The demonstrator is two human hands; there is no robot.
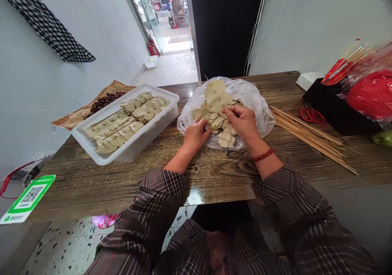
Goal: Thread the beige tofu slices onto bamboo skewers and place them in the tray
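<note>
A pile of thin, pale round slices (217,122) lies on a clear plastic bag (254,93) on the wooden table. Above the pile slants a skewer with several slices threaded on it (214,90), its pointed tip showing at the far end. The thumb and fingers of my right hand (243,121) are pinched at the near side of these threaded slices. My left hand (196,135) rests at the pile's left edge with its fingers curled in; what they hold, if anything, is hidden. Close to me in the bag lie a few crumpled slices (226,138).
On the left stands a white plastic tray (128,154) of filled skewers; behind it, dark brown pieces (105,102) lie on patterned paper. Loose bamboo skewers (309,134) spread to the right, near red-handled scissors (312,115) and a black holder (324,99). A green QR card (29,199) hangs at the left edge.
</note>
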